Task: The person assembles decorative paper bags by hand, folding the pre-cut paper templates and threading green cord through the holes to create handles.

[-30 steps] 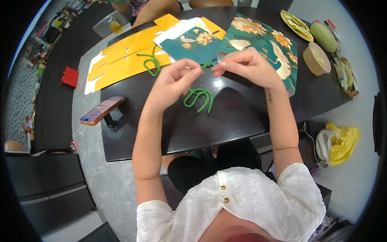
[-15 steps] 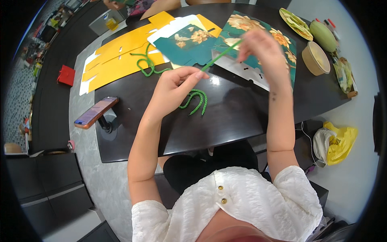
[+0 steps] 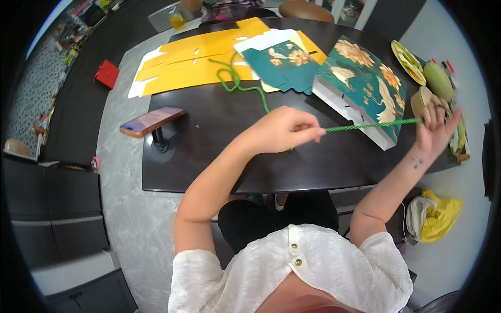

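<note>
A green twisted cord point(image 3: 373, 125) runs taut between my two hands over the dark table. My left hand point(image 3: 287, 130) is closed, pinching the cord between thumb and fingers. Out to the right, my right hand point(image 3: 432, 125) grips its other end, with the fingers partly curled round it. Beyond my left hand, a second stretch of green cord point(image 3: 235, 83) lies loosely looped. Behind the taut cord sits a teal gift bag with flower and crane prints point(image 3: 360, 78); its white edge with dark holes faces me. A flat teal printed sheet point(image 3: 284, 62) lies left of it.
Yellow flat cardboard pieces point(image 3: 193, 70) cover the far left of the dark table point(image 3: 219, 161). A phone point(image 3: 153, 121) stands on a holder at the left. To the right are a round tub point(image 3: 419, 100), a green melon point(image 3: 438, 81) and a plate point(image 3: 407, 60). A person sits across.
My right hand has moved right and nearer, drawing the cord out straight. My left hand has shifted right. The view has swung, so the table items appear displaced.
</note>
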The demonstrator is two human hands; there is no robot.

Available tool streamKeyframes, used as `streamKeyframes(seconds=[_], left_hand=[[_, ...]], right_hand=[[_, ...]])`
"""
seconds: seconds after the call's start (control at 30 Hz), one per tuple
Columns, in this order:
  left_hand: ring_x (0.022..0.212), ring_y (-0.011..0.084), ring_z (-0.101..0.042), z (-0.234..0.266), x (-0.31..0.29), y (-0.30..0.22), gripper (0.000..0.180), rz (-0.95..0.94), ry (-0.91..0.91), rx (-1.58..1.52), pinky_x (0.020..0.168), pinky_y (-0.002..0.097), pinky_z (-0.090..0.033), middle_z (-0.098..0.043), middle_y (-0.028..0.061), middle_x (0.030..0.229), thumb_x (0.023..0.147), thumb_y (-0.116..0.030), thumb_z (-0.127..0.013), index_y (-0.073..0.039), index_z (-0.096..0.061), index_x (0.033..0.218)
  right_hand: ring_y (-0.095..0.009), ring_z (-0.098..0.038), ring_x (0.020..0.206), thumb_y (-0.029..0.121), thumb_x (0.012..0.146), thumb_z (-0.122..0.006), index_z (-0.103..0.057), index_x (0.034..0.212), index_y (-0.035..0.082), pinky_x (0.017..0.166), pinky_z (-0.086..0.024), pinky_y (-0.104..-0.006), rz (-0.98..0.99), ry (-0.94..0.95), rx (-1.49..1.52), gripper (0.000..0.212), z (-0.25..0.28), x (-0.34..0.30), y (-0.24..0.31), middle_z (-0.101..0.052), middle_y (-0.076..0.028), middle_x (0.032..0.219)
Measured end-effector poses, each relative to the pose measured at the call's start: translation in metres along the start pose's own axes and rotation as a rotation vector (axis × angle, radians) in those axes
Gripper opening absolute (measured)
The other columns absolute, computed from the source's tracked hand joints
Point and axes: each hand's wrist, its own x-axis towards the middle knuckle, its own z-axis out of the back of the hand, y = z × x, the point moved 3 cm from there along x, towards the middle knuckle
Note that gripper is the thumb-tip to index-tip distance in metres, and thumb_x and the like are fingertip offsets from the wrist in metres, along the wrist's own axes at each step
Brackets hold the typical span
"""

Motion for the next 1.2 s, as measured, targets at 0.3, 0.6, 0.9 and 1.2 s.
streamKeyframes(seconds=[0.3,0.6,0.9,1.2], left_hand=[[0.056,0.0118,-0.058,-0.022,0.005,0.015,0.022,-0.05,0.069,0.176,0.056,0.0282,-0.044,-0.064,0.0056,0.064,0.092,-0.024,-0.061,-0.003,-0.067,0.093],[0.085,0.015,-0.066,-0.018,0.045,0.024,0.04,0.284,-0.109,-0.506,0.073,0.0267,-0.054,-0.065,0.0098,0.106,0.099,-0.031,-0.052,-0.004,-0.055,0.128],[0.099,0.0249,-0.066,-0.04,0.093,0.042,0.042,0.249,-0.274,-0.837,0.084,0.0338,-0.054,-0.062,0.0171,0.121,0.099,-0.032,-0.054,0.002,-0.054,0.124],[0.091,0.0205,-0.069,-0.037,0.091,0.034,0.028,0.117,-0.407,-0.633,0.08,0.0286,-0.054,-0.069,0.0133,0.104,0.099,-0.026,-0.053,0.0,-0.061,0.103]], right_hand=[[-0.003,-0.027,0.051,0.007,0.097,-0.053,-0.049,0.13,-0.007,0.044,-0.023,-0.018,0.568,-0.317,-0.861,0.036,-0.015,-0.045,0.104,-0.06,-0.024,0.119],[0.001,-0.036,0.056,0.013,0.093,-0.06,-0.065,0.118,0.002,0.05,-0.03,-0.0151,0.321,-0.212,-1.521,0.028,-0.023,-0.022,0.075,-0.068,-0.008,0.116],[-0.009,-0.062,0.074,0.017,0.083,-0.071,-0.071,0.098,-0.004,0.066,-0.049,-0.0235,-0.272,0.424,-1.676,0.026,-0.008,0.051,-0.088,-0.07,-0.006,0.081],[-0.023,-0.062,0.071,0.022,0.078,-0.068,-0.072,0.093,0.004,0.068,-0.049,-0.0329,-0.168,0.555,-1.991,0.024,-0.002,0.026,-0.097,-0.066,-0.011,0.077]])
